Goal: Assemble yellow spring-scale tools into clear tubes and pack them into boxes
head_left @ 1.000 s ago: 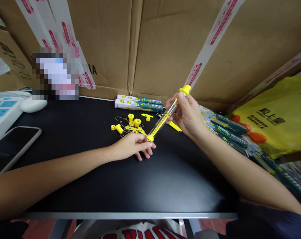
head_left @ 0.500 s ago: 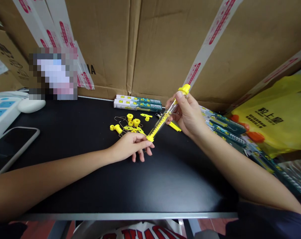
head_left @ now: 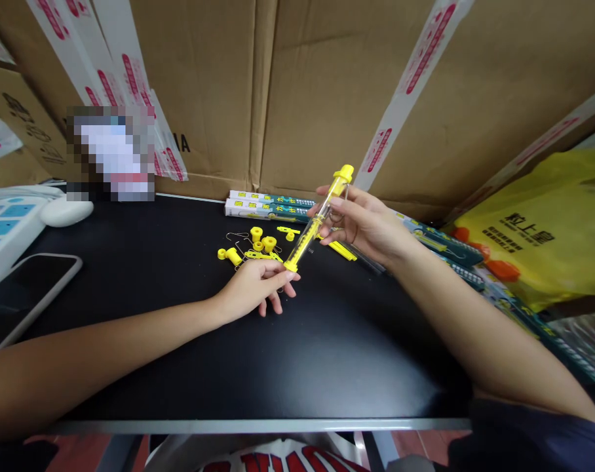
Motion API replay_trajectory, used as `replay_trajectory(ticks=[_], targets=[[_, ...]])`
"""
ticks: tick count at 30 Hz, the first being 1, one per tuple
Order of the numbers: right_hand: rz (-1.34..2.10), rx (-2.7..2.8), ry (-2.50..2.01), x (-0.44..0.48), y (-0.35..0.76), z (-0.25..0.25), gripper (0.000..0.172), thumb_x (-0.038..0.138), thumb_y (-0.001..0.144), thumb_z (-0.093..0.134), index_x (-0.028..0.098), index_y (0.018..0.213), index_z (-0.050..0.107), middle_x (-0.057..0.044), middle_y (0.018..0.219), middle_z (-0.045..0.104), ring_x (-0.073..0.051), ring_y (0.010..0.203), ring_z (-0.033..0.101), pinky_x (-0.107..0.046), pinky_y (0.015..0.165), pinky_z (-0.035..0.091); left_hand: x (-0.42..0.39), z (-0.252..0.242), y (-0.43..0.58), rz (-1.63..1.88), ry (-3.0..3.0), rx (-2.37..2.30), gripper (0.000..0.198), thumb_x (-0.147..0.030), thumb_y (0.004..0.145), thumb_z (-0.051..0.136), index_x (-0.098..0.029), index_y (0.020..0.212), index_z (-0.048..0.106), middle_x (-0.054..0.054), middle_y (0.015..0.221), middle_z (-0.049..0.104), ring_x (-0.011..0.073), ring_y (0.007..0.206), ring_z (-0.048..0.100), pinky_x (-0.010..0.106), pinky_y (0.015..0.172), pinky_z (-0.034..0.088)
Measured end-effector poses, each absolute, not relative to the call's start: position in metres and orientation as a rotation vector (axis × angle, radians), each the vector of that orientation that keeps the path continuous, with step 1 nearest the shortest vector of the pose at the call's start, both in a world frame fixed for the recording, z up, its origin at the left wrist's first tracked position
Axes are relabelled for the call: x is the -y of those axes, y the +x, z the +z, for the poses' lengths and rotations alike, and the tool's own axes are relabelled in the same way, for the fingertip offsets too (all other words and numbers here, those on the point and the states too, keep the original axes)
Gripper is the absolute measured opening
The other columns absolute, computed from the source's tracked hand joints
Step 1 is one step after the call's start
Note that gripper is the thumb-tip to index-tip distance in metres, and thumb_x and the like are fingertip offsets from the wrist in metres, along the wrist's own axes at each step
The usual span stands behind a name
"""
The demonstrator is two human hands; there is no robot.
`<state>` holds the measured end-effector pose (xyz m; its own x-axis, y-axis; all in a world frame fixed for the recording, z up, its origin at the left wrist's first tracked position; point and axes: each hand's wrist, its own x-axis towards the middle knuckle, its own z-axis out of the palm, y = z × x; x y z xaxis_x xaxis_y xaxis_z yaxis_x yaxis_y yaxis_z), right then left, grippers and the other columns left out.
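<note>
A spring scale [head_left: 305, 240], a clear tube with a yellow scale inside and yellow end caps, is held tilted above the table. My left hand [head_left: 258, 285] pinches its lower yellow end between thumb and fingers. Around the upper part of the tube, just below the top cap, are the thumb and fingers of my right hand [head_left: 364, 219]; a thin wire shows by that cap. Behind my left hand lies a pile of yellow plastic caps [head_left: 269, 244] and wire hooks [head_left: 237, 235]. More yellow strips [head_left: 343, 250] lie on the table beneath my right hand.
Printed boxes [head_left: 272, 208] lie at the back of the black table [head_left: 297, 367], more along the right. Cardboard cartons [head_left: 204, 85] stand behind. At left are a phone [head_left: 32, 295] and a power strip [head_left: 12, 226]; at right, a yellow bag [head_left: 533, 229].
My right hand has slid from the top cap down to the tube just under it. The spring scale's upper end has shifted left and stands slightly steeper. My left hand has barely moved.
</note>
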<state>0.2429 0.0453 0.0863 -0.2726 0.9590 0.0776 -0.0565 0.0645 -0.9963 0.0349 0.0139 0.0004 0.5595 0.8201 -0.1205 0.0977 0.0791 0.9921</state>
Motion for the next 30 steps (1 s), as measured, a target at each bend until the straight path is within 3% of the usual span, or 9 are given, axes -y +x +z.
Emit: replay_trajectory(ticks=[6,10,14,19,25,30], targets=[[1.429,1.432,-0.932,-0.0503,0.2477,0.0841,0.039,0.050,0.080,0.062,0.022,0.106,0.057,-0.006,0.093,0.068,-0.014,0.062,0.065,-0.030,0.054,0.060,-0.0172,0.0035,0.0339,0.607,1.365,-0.822,0.034,-0.039,0.091,0.052,-0.012,0.109,0.061,0.004,0.079,0.067,0.0083,0.046,0.062,0.013,0.030,0.040],[1.431,1.375,-0.944,-0.0537,0.2496,0.0825,0.033,0.032,0.077,0.064,0.021,0.107,0.057,-0.004,0.094,0.069,-0.013,0.062,0.065,-0.027,0.053,0.059,-0.0191,0.0059,0.0334,0.583,1.353,-0.811,0.033,-0.038,0.090,0.054,-0.013,0.111,0.057,0.002,0.074,0.065,0.0086,0.045,0.061,0.013,0.030,0.040],[1.380,1.353,-0.938,-0.0543,0.2490,0.0811,0.031,0.021,0.076,0.064,0.020,0.107,0.057,-0.002,0.092,0.069,-0.009,0.058,0.063,-0.023,0.051,0.058,-0.0183,0.0056,0.0345,0.609,1.365,-0.816,0.027,-0.039,0.088,0.058,-0.015,0.099,0.053,0.000,0.071,0.065,0.0083,0.042,0.061,0.013,0.029,0.038],[1.348,1.375,-0.913,-0.0512,0.2467,0.0820,0.028,0.022,0.079,0.064,0.021,0.106,0.056,-0.002,0.091,0.069,-0.009,0.056,0.062,-0.023,0.050,0.057,-0.0164,0.0055,0.0351,0.641,1.359,-0.814,0.017,-0.035,0.094,0.048,-0.018,0.093,0.048,-0.004,0.063,0.061,0.0072,0.037,0.057,0.012,0.027,0.033],[1.324,1.384,-0.917,-0.0503,0.2455,0.0830,0.026,0.031,0.080,0.064,0.021,0.102,0.053,-0.003,0.091,0.069,-0.011,0.057,0.064,-0.025,0.049,0.056,-0.0165,0.0053,0.0334,0.681,1.341,-0.808,0.019,-0.035,0.096,0.043,-0.018,0.090,0.050,-0.010,0.055,0.041,0.0025,0.031,0.045,0.010,0.026,0.029],[1.323,1.395,-0.901,-0.0504,0.2449,0.0823,0.031,0.044,0.079,0.066,0.023,0.094,0.050,-0.003,0.090,0.069,-0.012,0.057,0.063,-0.025,0.047,0.054,-0.0169,0.0064,0.0330,0.658,1.342,-0.817,0.021,-0.033,0.096,0.041,-0.018,0.089,0.052,-0.009,0.059,0.043,0.0012,0.031,0.043,0.010,0.025,0.024]])
